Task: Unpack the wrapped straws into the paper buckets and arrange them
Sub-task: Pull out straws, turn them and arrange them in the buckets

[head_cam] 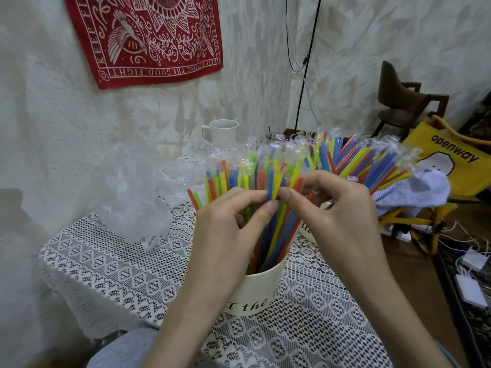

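Pinching blue straw (271,187): left hand (228,221), right hand (337,216); second bucket (308,231) probably behind

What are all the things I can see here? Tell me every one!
straws: many; blue, yellow, green, orange; standing in the near bucket
paper bucket: one near, cream, on the table; a second shows behind the right hand
wrapped straws: many, mixed colours, back right
plastic wrap: a clear heap, table's left
mug: one, white, far edge
lace tablecloth: one, white
red banner: one, wall
yellow bag: one, right
chair: one, brown
left hand: pinching straws
right hand: pinching straws
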